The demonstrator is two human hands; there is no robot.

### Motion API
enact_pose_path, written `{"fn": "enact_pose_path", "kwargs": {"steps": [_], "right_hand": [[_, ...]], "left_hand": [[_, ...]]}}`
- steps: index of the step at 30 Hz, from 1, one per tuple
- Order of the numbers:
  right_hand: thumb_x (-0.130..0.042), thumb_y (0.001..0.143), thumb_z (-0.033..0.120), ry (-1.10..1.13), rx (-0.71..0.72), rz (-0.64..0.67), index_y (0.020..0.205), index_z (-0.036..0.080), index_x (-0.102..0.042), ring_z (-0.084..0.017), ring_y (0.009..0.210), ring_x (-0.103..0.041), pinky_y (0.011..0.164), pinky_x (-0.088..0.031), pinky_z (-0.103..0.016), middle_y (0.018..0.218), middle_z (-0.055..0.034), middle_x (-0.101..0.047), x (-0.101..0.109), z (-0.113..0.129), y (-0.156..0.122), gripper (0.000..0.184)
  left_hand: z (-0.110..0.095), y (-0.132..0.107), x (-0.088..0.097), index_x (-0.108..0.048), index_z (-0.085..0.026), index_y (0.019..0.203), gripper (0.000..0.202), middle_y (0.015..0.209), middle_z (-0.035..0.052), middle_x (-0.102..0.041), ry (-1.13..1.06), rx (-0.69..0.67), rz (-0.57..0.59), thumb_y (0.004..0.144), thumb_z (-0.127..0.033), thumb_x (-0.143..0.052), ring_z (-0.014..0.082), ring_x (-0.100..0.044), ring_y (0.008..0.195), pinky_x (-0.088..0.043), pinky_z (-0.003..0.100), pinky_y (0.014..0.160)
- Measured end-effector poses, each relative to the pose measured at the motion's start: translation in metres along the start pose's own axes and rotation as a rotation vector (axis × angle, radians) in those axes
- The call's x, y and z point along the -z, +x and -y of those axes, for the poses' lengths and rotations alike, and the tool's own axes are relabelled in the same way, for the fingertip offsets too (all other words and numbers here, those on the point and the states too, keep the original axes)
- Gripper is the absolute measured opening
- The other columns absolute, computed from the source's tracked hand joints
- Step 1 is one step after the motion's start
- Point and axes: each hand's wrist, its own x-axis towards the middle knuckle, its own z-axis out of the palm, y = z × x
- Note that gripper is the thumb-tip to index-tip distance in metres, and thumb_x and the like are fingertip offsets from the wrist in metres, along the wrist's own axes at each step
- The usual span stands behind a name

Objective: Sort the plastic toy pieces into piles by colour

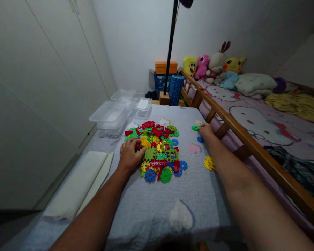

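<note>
Plainly, the loose heap of plastic pieces (157, 153) lies central on the tablecloth (199, 198), and a sweep of the left hand (131, 152), fingers half curled at its left edge, could scatter it. The right hand (207, 130) has its fingertips close together at a green disc (195, 128); in this dimness I cannot tell whether either hand grips anything. A nudge from the right forearm (232, 177) could send the yellow discs (209, 163) over the edge towards the bed rail (231, 121). The cloth is creased and heart-patterned; clear containers (108, 113) stand far left, plush toys (203, 65) along the wall (136, 38)
</note>
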Motion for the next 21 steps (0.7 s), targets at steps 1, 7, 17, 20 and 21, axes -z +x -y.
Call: {"fn": "enact_pose_path", "kwargs": {"steps": [1,7,17,20,21], "right_hand": [[-0.056,0.072,0.012,-0.012,-0.029,-0.026,0.074,0.021,-0.055,-0.016,0.063,-0.053,0.062,-0.041,-0.028,0.064,-0.0022,-0.059,0.000,0.001,-0.001,0.009],[-0.060,0.072,0.014,-0.043,0.079,-0.050,0.080,0.023,-0.064,-0.018,0.084,-0.064,0.077,-0.049,-0.026,0.085,-0.0037,-0.070,-0.002,0.031,-0.034,0.012],[-0.064,0.082,0.018,-0.217,0.448,0.180,0.112,0.019,-0.075,-0.022,0.107,-0.062,0.099,-0.044,-0.031,0.111,-0.0100,-0.071,-0.042,0.074,-0.100,0.032],[-0.065,0.085,0.023,-0.284,0.429,0.162,0.118,0.018,-0.075,-0.025,0.111,-0.059,0.101,-0.042,-0.034,0.114,-0.0132,-0.069,-0.049,0.073,-0.107,0.034],[-0.065,0.087,0.024,-0.288,0.423,0.155,0.118,0.018,-0.075,-0.025,0.111,-0.058,0.101,-0.041,-0.034,0.115,-0.0137,-0.069,-0.050,0.072,-0.108,0.033]], "left_hand": [[0.000,0.000,0.000,-0.066,-0.023,0.103,0.030,0.121,0.0102,-0.065,0.000,0.001,0.000,0.080,-0.041,-0.061,0.0313,-0.058,0.119,-0.042,0.051,0.109],[0.001,0.000,-0.001,-0.066,-0.023,0.104,0.030,0.120,0.0100,-0.065,-0.002,0.009,-0.003,0.080,-0.041,-0.061,0.0309,-0.058,0.119,-0.042,0.050,0.109],[0.000,0.000,0.000,-0.068,-0.021,0.104,0.032,0.120,0.0113,-0.065,0.006,0.013,0.005,0.080,-0.041,-0.062,0.0316,-0.058,0.119,-0.043,0.050,0.109],[0.000,0.000,0.000,-0.068,-0.021,0.104,0.032,0.120,0.0116,-0.065,0.001,0.007,0.005,0.080,-0.042,-0.061,0.0316,-0.059,0.119,-0.042,0.050,0.109],[0.000,0.000,0.000,-0.068,-0.021,0.104,0.032,0.121,0.0113,-0.065,0.000,0.007,0.006,0.080,-0.042,-0.061,0.0317,-0.058,0.119,-0.042,0.050,0.109]]}}
